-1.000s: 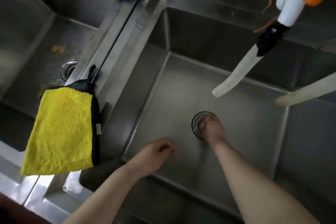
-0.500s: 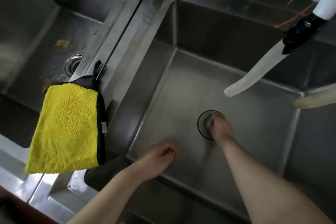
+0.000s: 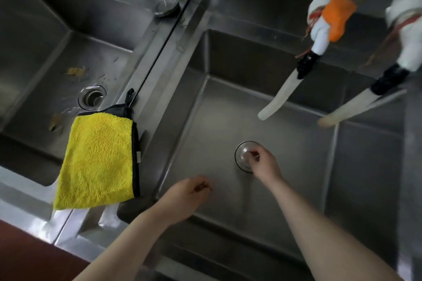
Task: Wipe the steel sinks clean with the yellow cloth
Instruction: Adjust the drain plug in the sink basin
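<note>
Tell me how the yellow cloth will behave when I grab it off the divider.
Probably floppy: the cloth already drapes over the divider into the left sink. Its thick pile suggests an easy, non-slip pinch. Likely light, unless it is soaked, which I cannot tell.
</note>
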{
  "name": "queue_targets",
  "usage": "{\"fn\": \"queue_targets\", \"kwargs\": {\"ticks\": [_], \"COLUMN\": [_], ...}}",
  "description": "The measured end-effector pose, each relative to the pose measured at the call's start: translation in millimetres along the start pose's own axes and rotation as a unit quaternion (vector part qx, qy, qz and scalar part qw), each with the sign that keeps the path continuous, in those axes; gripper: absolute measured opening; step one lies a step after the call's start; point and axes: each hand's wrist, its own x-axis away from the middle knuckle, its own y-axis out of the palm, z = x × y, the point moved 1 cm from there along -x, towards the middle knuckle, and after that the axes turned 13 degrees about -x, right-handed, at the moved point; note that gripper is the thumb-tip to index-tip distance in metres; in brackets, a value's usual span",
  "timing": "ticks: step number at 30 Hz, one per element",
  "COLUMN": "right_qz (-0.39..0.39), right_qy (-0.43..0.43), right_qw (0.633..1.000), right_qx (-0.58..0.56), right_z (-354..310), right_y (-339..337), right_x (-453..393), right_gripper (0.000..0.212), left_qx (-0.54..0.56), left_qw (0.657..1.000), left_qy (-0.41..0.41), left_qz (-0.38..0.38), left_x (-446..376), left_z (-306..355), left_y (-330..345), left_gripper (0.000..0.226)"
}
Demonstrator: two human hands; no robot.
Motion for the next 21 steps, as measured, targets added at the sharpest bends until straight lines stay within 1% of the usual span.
{"fn": "queue_targets", "kwargs": {"ticks": [3,5,6,8,9,10,11,12,14,15,16,18,21], "right_qz": [0.008,0.008,0.013,0.007,-0.004,-0.015,-0.024,-0.029,-0.037,-0.04,-0.041,-0.038,-0.041], "right_qy": [0.005,-0.009,-0.017,-0.017,-0.006,0.006,0.021,0.032,0.045,0.048,0.049,0.057,0.078], "right_qw": [1.0,1.0,1.0,0.999,0.999,0.999,0.997,0.995,0.992,0.992,0.992,0.989,0.984], "right_qx": [-0.014,-0.01,-0.015,-0.029,-0.038,-0.051,-0.07,-0.09,-0.108,-0.108,-0.113,-0.132,-0.153], "right_z": [-18,-28,-32,-39,-43,-45,-47,-46,-48,-48,-49,-49,-51], "right_y": [-5,-8,-10,-13,-13,-13,-12,-11,-9,-8,-6,-3,3], "right_x": [25,40,46,59,66,73,79,83,94,99,103,110,116], "right_gripper": [0.01,0.012,0.012,0.012,0.014,0.019,0.026,0.031,0.032,0.032,0.031,0.031,0.03], "left_qx": [-0.016,-0.014,-0.024,-0.1,-0.136,-0.161,-0.179,-0.194,-0.228,-0.248,-0.266,-0.298,-0.288], "left_qw": [0.998,0.99,0.979,0.937,0.912,0.893,0.884,0.887,0.911,0.919,0.921,0.913,0.897], "left_qy": [0.02,0.036,0.055,0.092,0.078,0.04,-0.009,-0.065,-0.16,-0.178,-0.177,-0.161,-0.15], "left_qz": [0.059,0.137,0.193,0.323,0.38,0.418,0.431,0.414,0.303,0.251,0.224,0.228,0.302], "left_x": [11,23,30,44,51,57,60,62,64,64,65,67,65], "left_z": [2,4,4,4,1,-4,-13,-25,-53,-66,-75,-84,-82], "left_y": [-14,-31,-40,-61,-71,-79,-86,-90,-91,-88,-84,-75,-68], "left_gripper": [0.021,0.02,0.018,0.024,0.028,0.031,0.035,0.045,0.089,0.106,0.114,0.112,0.091]}}
